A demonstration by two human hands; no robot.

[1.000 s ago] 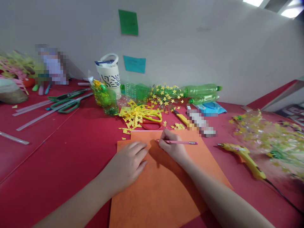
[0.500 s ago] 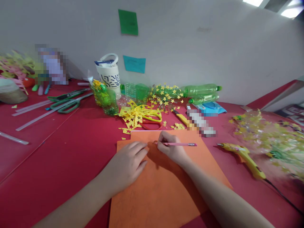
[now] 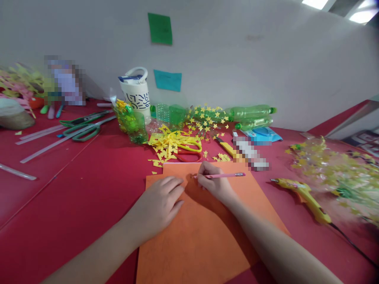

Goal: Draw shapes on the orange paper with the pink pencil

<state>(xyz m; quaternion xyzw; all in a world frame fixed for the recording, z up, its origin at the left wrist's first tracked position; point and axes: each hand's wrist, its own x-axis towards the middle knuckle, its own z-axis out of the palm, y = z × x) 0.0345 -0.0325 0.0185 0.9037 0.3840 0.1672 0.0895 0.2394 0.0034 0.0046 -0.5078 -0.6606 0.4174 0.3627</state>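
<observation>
Orange sheets of paper [image 3: 189,252] lie on the red table in front of me, one overlapping another. My left hand [image 3: 162,203] rests flat on the left part of the paper, its fingers stretched toward the middle. A pink pencil [image 3: 227,175] is pinched in my right hand [image 3: 215,182], near the paper's top edge. The pencil's tip touches or nearly touches the paper, pointing left, and its eraser end points right. Faint pencil marks show on the lower left of the paper. Yellow paper scraps and red-and-yellow scissors [image 3: 189,154] lie just beyond the sheets.
A yellow glue gun [image 3: 308,197] with a black cord lies at right, beside star-covered clear plastic [image 3: 334,173]. Green plastic bottles [image 3: 251,113], a white tumbler [image 3: 136,94] and a cutter [image 3: 227,148] stand or lie behind. Green-handled scissors [image 3: 85,132] and glue sticks [image 3: 17,172] are at left.
The pencil's eraser end has risen slightly as my right hand tilted and shifted a little. My left hand stays in place on the paper.
</observation>
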